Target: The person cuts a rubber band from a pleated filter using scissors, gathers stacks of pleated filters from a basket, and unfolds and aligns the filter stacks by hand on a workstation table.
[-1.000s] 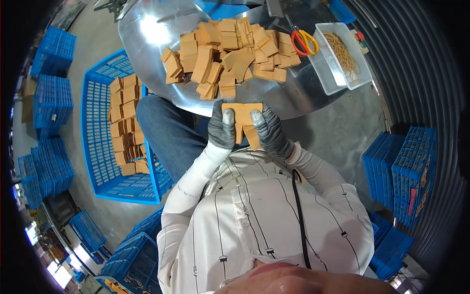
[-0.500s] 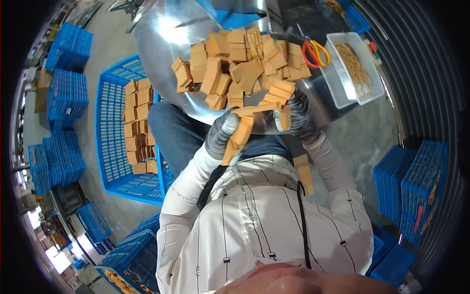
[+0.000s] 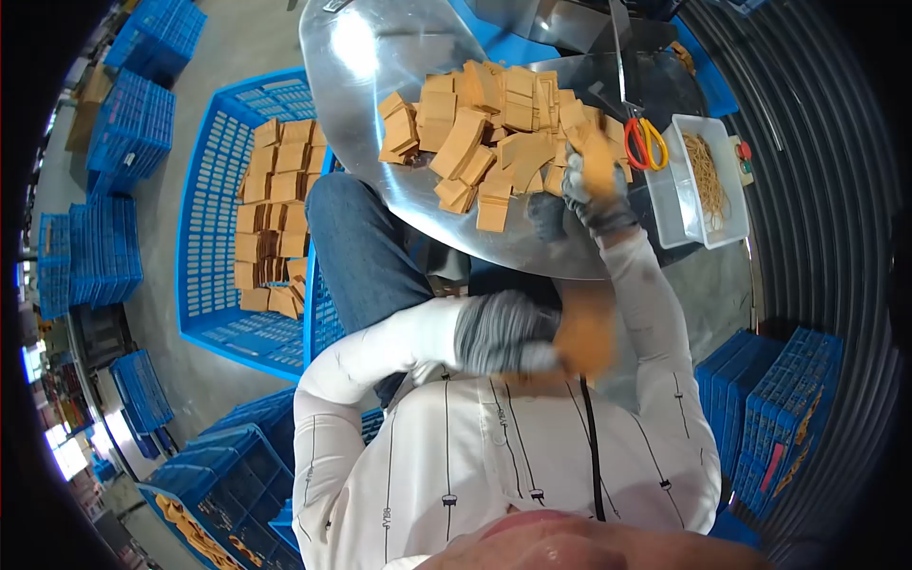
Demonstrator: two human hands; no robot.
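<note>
My left hand (image 3: 508, 334), in a grey striped glove, is in front of my torso, blurred by motion. At its fingertips is a smeared tan flat piece (image 3: 587, 332), which the hand seems to grip. My right hand (image 3: 591, 195), also gloved, is at the right edge of the pile on the metal table. Its fingers are closed round another tan flat piece (image 3: 596, 160), blurred too. The pile of tan flat pieces (image 3: 461, 142), some stacked in small bundles, spreads to the left of that hand.
Orange-and-yellow-handled scissors (image 3: 646, 142) lie beside a white tray (image 3: 670, 204) of thin tan bands (image 3: 705, 180). A blue crate (image 3: 204, 228) on the left holds neat rows of tan bundles. More blue crates (image 3: 784, 408) stand on the right. The shiny metal table (image 3: 380, 57) has a rounded edge.
Both hands were together at the table's near edge with tan pieces. My left hand has drawn back towards my torso and right; my right hand has reached forward to the pile. The view has shifted.
</note>
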